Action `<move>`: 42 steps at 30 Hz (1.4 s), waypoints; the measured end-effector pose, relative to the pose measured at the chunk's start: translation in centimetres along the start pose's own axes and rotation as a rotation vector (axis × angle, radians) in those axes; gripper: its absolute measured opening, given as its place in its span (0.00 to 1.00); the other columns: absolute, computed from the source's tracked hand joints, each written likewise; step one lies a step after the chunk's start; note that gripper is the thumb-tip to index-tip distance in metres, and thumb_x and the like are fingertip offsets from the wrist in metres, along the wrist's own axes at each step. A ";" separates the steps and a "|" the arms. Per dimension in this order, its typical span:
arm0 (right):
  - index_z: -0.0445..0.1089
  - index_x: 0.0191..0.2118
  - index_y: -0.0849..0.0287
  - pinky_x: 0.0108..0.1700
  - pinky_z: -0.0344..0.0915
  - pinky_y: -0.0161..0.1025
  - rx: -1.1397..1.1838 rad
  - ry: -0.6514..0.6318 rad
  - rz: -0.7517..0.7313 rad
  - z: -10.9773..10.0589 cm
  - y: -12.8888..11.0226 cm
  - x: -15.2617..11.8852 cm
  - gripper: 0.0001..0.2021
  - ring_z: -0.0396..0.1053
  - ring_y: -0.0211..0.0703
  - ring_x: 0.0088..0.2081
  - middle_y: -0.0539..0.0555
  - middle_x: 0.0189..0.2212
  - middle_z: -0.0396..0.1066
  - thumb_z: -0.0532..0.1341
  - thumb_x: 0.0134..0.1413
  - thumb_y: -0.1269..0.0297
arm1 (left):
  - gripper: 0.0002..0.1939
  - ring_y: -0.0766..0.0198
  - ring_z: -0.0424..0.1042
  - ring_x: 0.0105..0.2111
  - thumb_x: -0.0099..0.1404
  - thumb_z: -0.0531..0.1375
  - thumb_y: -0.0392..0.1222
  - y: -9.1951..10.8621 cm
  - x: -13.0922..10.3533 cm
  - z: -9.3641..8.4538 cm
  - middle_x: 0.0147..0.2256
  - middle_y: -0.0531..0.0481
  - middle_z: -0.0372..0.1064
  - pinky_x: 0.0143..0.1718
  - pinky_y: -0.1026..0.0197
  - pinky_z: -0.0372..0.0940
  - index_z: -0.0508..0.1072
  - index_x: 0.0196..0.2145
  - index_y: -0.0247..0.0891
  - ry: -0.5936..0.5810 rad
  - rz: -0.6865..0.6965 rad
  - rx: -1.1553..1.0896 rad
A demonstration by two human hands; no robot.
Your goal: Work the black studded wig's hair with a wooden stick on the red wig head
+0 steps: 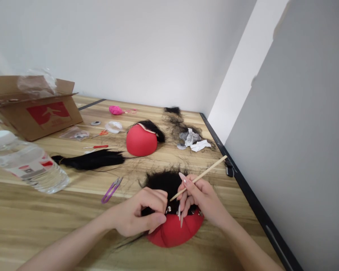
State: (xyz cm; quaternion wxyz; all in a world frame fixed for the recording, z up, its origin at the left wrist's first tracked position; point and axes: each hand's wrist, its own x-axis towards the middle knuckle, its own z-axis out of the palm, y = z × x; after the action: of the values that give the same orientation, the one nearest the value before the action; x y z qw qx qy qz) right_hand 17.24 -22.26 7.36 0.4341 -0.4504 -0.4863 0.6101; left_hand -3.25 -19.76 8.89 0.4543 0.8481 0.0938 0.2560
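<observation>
A red dome-shaped form lies on the table in front of me, with black hair spread over its far side. Several silver pin heads run along the border between hair and red cloth. My right hand is closed around a thin pale wooden stick, which slants down left to a narrow tip just above the hair. At the left end of the pinned border, my left hand has thumb and fingers pinched together against the form. Whatever lies between those fingertips is too small to make out.
Purple thread snips, a black hair bundle and a tilted water bottle lie left. Beyond are a second red dome with hair, a red-handled hook, orange scissors, crumpled tissue, pink yarn and a cardboard box.
</observation>
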 end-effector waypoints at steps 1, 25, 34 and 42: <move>0.63 0.30 0.60 0.17 0.69 0.28 -0.010 0.013 -0.003 0.0 0.0 0.0 0.26 0.72 0.36 0.15 0.49 0.16 0.73 0.62 0.52 0.37 | 0.32 0.63 0.60 0.24 0.74 0.44 0.59 -0.1 0.0 0.0 0.18 0.49 0.61 0.28 0.59 0.58 0.58 0.17 0.39 0.002 -0.002 -0.012; 0.60 0.24 0.57 0.10 0.57 0.24 -0.244 0.256 -0.127 0.5 1.5 0.0 0.24 0.65 0.33 0.10 0.44 0.12 0.65 0.64 0.55 0.42 | 0.29 0.65 0.60 0.26 0.74 0.51 0.52 -1.1 -0.2 -0.2 0.19 0.50 0.60 0.31 0.62 0.57 0.61 0.17 0.36 0.017 0.019 -0.134; 0.59 0.21 0.56 0.07 0.52 0.25 -0.177 0.206 0.038 0.5 0.4 0.4 0.28 0.60 0.32 0.07 0.43 0.08 0.61 0.64 0.48 0.36 | 0.29 0.65 0.60 0.25 0.74 0.50 0.54 -1.2 -0.1 0.0 0.19 0.49 0.61 0.32 0.61 0.58 0.62 0.17 0.37 0.008 0.018 -0.109; 0.64 0.24 0.59 0.10 0.59 0.26 -0.021 0.004 0.062 -0.7 0.1 0.8 0.25 0.64 0.33 0.10 0.44 0.11 0.64 0.66 0.50 0.40 | 0.29 0.66 0.60 0.25 0.74 0.51 0.52 -1.1 0.0 0.0 0.18 0.49 0.61 0.32 0.62 0.58 0.62 0.17 0.36 0.018 0.016 -0.102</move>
State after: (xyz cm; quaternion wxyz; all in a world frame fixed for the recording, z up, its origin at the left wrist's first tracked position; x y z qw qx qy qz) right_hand 17.74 -21.40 7.08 0.4112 -0.4712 -0.4776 0.6170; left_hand -3.13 -19.14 8.00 0.4942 0.8221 0.0781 0.2717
